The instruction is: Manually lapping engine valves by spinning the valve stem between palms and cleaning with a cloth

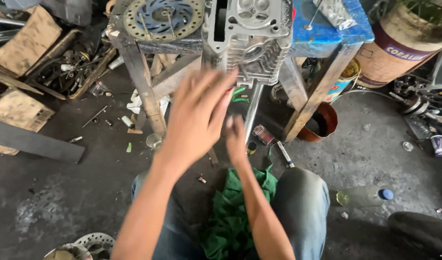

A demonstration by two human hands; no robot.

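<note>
Both hands are raised in front of a grey metal engine head point(247, 36) that stands on a rough wooden bench point(134, 53) at twelve o'clock. The left hand point(199, 115) is blurred, fingers spread apart and pointing up toward the head's lower edge — its grip is open on nothing, and whether the fingertips touch the casting cannot be told. The right hand point(236, 139) sits just beside it at four o'clock, smaller in view, fingers held loosely upward; its grip looks open too, with nothing in it.

On the bench at ten o'clock of the head lies a brake disc point(163, 18), flat and perforated. At two o'clock stands a blue stool point(331, 24) carrying a crumpled silver tube point(334, 12). Under it, a rusty brown pot point(322, 123) stands on the concrete floor point(375, 144).

A green rag point(230, 212) lies in the person's lap between the jeans-clad knees. On the floor at four o'clock a clear bottle point(363, 196) with a blue cap lies on its side. At ten o'clock — well apart from the hands — is a heap of scrap metal point(67, 67) and cardboard point(26, 41). A second disc point(93, 243) shows at seven o'clock.
</note>
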